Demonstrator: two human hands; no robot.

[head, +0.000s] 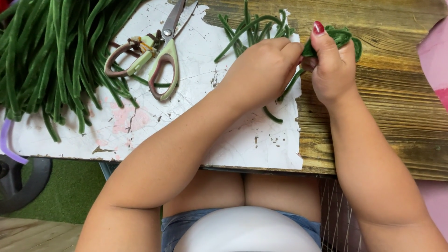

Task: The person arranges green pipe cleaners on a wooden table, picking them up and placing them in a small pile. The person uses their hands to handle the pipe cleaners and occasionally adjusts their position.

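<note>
My left hand (pixel 263 70) and my right hand (pixel 332 65) meet above the table edge, both pinching a coiled bundle of green fuzzy stems (pixel 343 38). The right thumb, with a red nail, presses on top of the coil. Loose ends of the stems trail down between the two hands. Behind my left hand lies a small bunch of the same green stems (pixel 252 25) on a worn white sheet (pixel 196 116).
A big heap of long green stems (pixel 51 56) fills the left side. Scissors (pixel 161 56) with pale green and brown handles lie on the white sheet. The wooden tabletop (pixel 401 102) shows at the right, pink cloth (pixel 434 56) at the far right.
</note>
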